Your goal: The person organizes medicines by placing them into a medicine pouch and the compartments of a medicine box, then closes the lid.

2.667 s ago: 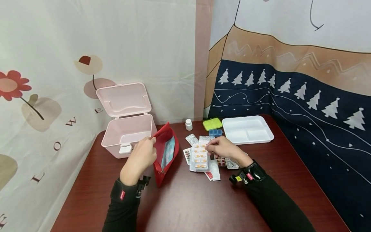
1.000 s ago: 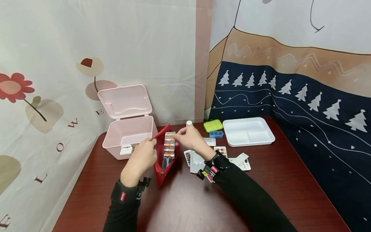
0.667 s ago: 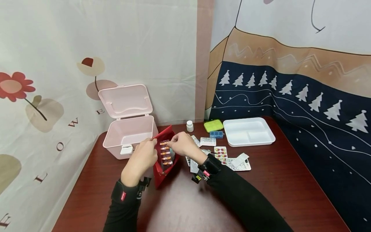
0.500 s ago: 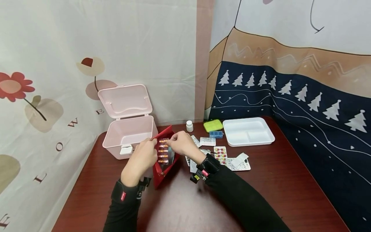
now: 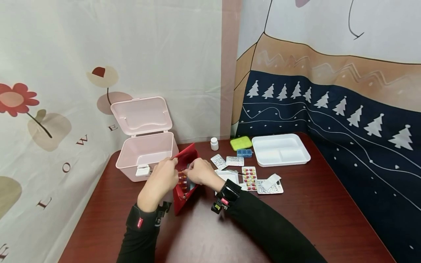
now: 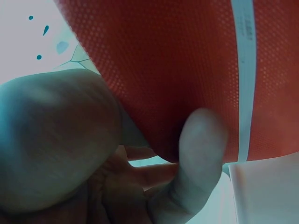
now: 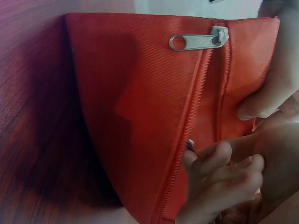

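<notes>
A red zip pouch [image 5: 180, 200] stands upright on the table with its mouth open. My left hand [image 5: 161, 179] pinches its left edge; in the left wrist view the thumb [image 6: 203, 149] presses against the red fabric. My right hand [image 5: 202, 172] reaches into the mouth, its curled fingers pinching a blister pack [image 5: 182, 178] of orange capsules, which sits mostly inside. In the right wrist view, the zipper pull [image 7: 198, 42] lies at one end of the opening, and only a small dark corner shows at my fingertips [image 7: 219, 151].
Left of the pouch stands an open pink box [image 5: 144, 153]. Several blister packs [image 5: 249, 178] lie to the right. Behind them are a white bottle [image 5: 214, 144], a green case [image 5: 241, 143], a blue pill organizer [image 5: 245, 153] and a white divided tray [image 5: 281, 149].
My right hand has lifted the orange capsule blister pack off the pile, moved it left and lowered it into the pouch. My left hand has kept its hold on the pouch edge.
</notes>
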Demonstrator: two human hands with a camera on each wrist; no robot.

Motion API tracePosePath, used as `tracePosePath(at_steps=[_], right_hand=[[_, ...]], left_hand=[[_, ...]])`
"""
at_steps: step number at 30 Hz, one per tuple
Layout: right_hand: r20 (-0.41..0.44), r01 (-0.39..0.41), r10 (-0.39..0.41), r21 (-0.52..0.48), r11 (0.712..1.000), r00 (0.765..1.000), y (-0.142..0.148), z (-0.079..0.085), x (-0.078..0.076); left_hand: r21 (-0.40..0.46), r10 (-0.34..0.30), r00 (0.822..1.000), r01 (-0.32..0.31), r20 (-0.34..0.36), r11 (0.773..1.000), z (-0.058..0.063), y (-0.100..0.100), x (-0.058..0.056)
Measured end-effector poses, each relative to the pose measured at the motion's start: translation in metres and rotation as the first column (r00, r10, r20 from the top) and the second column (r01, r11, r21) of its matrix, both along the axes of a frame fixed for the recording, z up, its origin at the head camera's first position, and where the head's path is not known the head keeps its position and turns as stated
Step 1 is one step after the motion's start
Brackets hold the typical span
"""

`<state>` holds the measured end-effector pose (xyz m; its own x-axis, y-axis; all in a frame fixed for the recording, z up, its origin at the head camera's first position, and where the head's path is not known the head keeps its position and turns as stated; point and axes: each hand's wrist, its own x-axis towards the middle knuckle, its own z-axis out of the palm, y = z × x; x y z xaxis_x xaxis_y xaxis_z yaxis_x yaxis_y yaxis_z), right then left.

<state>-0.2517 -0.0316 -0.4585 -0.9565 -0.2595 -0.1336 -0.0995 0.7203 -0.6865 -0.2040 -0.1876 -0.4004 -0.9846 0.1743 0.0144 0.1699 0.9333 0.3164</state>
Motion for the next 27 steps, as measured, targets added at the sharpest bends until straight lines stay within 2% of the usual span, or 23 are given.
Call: tracePosePath(at_steps=[6, 13, 19, 21, 26, 27], right_hand=[[-0.014, -0.050, 0.051, 0.076, 0.996, 0.999, -0.003, -0.006, -0.001], [-0.097, -0.093, 0.110, 0.167, 0.982, 0.989, -0.004, -0.009, 0.003], [-0.125, -0.094, 0.118, 0.187, 0.978, 0.985, -0.005, -0.009, 0.007], [-0.131, -0.086, 0.111, 0.186, 0.979, 0.985, -0.004, -0.007, 0.008], [-0.139, -0.078, 0.101, 0.162, 0.984, 0.985, 0.000, 0.001, 0.011], [-0.141, -0.077, 0.100, 0.161, 0.984, 0.985, 0.002, 0.003, 0.012]], left_hand=[[-0.004, -0.010, 1.000, 0.010, -0.015, 1.000, 0.000, -0.001, 0.000], [-0.002, -0.019, 0.999, 0.019, -0.030, 1.000, 0.000, -0.002, 0.001], [0.007, -0.026, 0.999, 0.026, -0.045, 1.000, -0.003, -0.005, -0.002], [-0.012, -0.033, 0.996, 0.033, -0.083, 0.999, -0.013, -0.010, -0.008], [-0.005, -0.025, 0.997, 0.024, -0.078, 1.000, -0.013, -0.011, -0.009], [0.007, -0.017, 0.998, 0.017, -0.059, 1.000, -0.008, -0.010, -0.006]])
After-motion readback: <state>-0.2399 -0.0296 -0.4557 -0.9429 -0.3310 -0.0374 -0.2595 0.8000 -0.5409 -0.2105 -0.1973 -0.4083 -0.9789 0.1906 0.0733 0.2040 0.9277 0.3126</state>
